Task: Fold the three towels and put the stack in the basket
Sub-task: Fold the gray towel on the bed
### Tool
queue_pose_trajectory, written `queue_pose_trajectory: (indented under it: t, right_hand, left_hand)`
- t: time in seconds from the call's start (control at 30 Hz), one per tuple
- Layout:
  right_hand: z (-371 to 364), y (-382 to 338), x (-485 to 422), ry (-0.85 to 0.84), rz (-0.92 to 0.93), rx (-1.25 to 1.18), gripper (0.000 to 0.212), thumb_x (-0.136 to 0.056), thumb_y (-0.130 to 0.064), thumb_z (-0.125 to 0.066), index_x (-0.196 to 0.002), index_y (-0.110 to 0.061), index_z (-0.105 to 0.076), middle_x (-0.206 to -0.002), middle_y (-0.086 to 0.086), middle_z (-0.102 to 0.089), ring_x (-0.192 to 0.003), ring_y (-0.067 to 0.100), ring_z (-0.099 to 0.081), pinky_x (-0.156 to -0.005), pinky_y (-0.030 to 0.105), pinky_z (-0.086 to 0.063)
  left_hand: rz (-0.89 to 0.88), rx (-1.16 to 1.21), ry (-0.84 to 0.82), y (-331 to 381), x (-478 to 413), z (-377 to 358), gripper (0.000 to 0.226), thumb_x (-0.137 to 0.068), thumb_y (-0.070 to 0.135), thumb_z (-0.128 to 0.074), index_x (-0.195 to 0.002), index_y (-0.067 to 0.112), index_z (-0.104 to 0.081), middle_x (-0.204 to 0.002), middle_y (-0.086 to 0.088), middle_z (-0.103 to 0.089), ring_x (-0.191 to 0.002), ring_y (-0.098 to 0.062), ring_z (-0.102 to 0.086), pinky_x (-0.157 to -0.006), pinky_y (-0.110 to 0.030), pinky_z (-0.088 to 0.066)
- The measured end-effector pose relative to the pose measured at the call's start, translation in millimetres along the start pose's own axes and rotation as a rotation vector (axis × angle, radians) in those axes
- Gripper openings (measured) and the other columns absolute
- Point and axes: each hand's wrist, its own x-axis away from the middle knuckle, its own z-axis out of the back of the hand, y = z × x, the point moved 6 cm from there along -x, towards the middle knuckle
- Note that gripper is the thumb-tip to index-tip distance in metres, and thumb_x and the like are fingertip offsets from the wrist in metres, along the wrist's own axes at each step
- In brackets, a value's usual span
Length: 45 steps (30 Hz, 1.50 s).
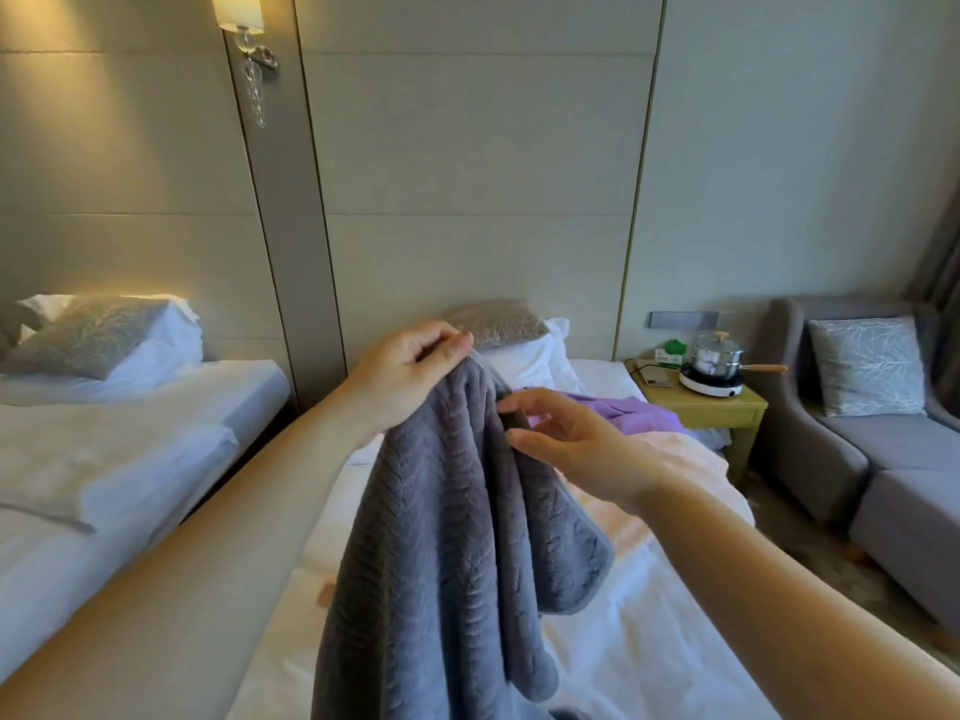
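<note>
We count two white beds: the near bed (649, 646) runs away from us toward the wall, and a second bed (130, 439) stands to its left. A grey sofa (857, 459) sits at the right, with a wooden nightstand (701, 407) between it and the near bed.

We count three towels. The grey towel (447, 537) is lifted above the near bed and hangs in folds. Its long axis is vertical, with one top corner up and the rest dropping past the bottom of the view. The pale pink towel (675, 465) lies crumpled on the near bed behind it. The purple towel (623, 407) lies just beyond the pink one, nearer the pillows.

We see two hands, both raised. The left hand (410, 371) has its fingers curled and pinches the grey towel's top corner between thumb and fingers. The right hand (571, 444) is loose, fingers nearly straight and spread. Its fingertips (511, 436) meet the towel's right-hand edge just below that corner, gripping nothing.
</note>
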Motion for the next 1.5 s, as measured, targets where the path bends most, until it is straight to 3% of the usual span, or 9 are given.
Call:
queue_pose_trajectory:
  t: [0.1, 0.3, 0.57, 0.73, 0.97, 1.13, 1.23, 1.37, 1.5]
  right_hand:
    - [-7.7, -5.7, -6.3, 0.004, 0.024, -0.046, 0.031, -0.088, -0.024, -0.066, -0.112, -0.042, -0.058, -0.113, 0.001, -0.064, -0.096, 0.024, -0.064, -0.087, 0.038, -0.055]
    - [-24.6, 5.4, -1.0, -0.208, -0.101, 0.014, 0.014, -0.082, -0.029, -0.072, -0.095, -0.027, -0.067, -0.103, -0.001, -0.07, -0.099, 0.016, -0.066, -0.09, 0.036, -0.053]
    - [21.2, 20.3, 18.8, -0.104, -0.23, 0.232, 0.02, -0.079, -0.029, -0.075, -0.094, -0.018, -0.068, -0.075, -0.015, -0.063, -0.068, -0.005, -0.058, -0.055, 0.0, -0.038]
    - [59.1, -8.8, 11.5, 0.223, -0.038, 0.131, 0.028, -0.082, -0.016, -0.071, -0.075, 0.003, -0.052, -0.067, 0.005, -0.048, -0.064, 0.012, -0.048, -0.062, 0.024, -0.039]
    - [18.8, -26.2, -1.3, -0.021, 0.047, 0.191, 0.027, -0.079, -0.014, -0.075, -0.072, 0.0, -0.052, -0.067, 0.001, -0.049, -0.065, 0.008, -0.047, -0.062, 0.021, -0.037]
    - [26.5, -8.2, 9.2, -0.007, -0.003, 0.202, 0.024, -0.076, -0.019, -0.078, -0.078, -0.003, -0.061, -0.086, -0.002, -0.057, -0.075, 0.001, -0.054, -0.072, 0.013, -0.041]
    - [37.4, -4.0, 19.3, 0.024, 0.016, 0.187, 0.021, -0.073, -0.023, -0.08, -0.064, -0.026, -0.062, -0.103, -0.015, -0.055, -0.099, -0.005, -0.052, -0.083, 0.003, -0.036]
    - [43.0, 11.2, 34.1, -0.033, -0.048, 0.066, 0.021, -0.073, -0.035, -0.079, -0.067, -0.025, -0.061, -0.074, -0.013, -0.059, -0.076, 0.006, -0.056, -0.073, 0.02, -0.043]
    - [41.4, 26.4, 35.4, 0.029, -0.105, 0.256, 0.01, -0.082, -0.03, -0.071, -0.079, -0.024, -0.065, -0.073, -0.012, -0.061, -0.069, 0.0, -0.054, -0.066, 0.008, -0.04]
  left_hand:
    - [0.016, 0.031, 0.006, -2.7, 3.6, 4.5, 0.021, -0.097, 0.026, -0.05, -0.081, 0.018, -0.061, -0.074, 0.006, -0.05, -0.075, -0.005, -0.045, -0.071, -0.017, -0.037]
    - [0.004, 0.008, 0.116, -0.6, 3.8, 17.7, 0.024, -0.097, 0.026, -0.051, -0.082, 0.01, -0.061, -0.077, -0.001, -0.049, -0.072, -0.004, -0.043, -0.066, -0.012, -0.037]
    - [0.125, -0.163, 0.412, -38.7, 3.6, 69.3, 0.037, -0.095, 0.04, -0.053, -0.087, 0.004, -0.062, -0.076, -0.006, -0.052, -0.075, -0.015, -0.047, -0.069, -0.031, -0.037]
    - [0.204, -0.367, 0.256, -62.1, 9.7, 57.1, 0.017, -0.092, 0.037, -0.058, -0.082, 0.024, -0.063, -0.081, 0.006, -0.064, -0.082, -0.013, -0.058, -0.075, -0.028, -0.043]
    - [0.256, -0.046, -0.336, -52.8, 25.8, -60.2, 0.032, -0.085, 0.059, -0.045, -0.097, 0.036, -0.064, -0.11, 0.013, -0.066, -0.097, 0.012, -0.057, -0.091, -0.009, -0.042]
    - [0.221, 0.078, -0.28, -51.5, 26.6, -64.9, 0.051, -0.081, 0.057, -0.05, -0.1, 0.015, -0.071, -0.108, -0.012, -0.069, -0.107, -0.025, -0.063, -0.098, -0.043, -0.047]
    - [0.151, 0.035, -0.222, -48.0, 20.5, -58.2, 0.029, -0.094, 0.04, -0.048, -0.093, 0.02, -0.069, -0.099, -0.007, -0.069, -0.097, -0.019, -0.063, -0.088, -0.032, -0.048]
    - [0.151, 0.102, -0.174, -50.3, 19.1, -48.3, 0.022, -0.097, 0.032, -0.048, -0.09, 0.024, -0.067, -0.084, 0.015, -0.067, -0.088, 0.001, -0.061, -0.078, -0.013, -0.046]
    - [0.164, 0.256, -0.224, -47.6, 21.4, -48.4, 0.022, -0.095, 0.026, -0.05, -0.09, 0.029, -0.071, -0.09, 0.02, -0.069, -0.092, 0.006, -0.061, -0.079, -0.009, -0.044]
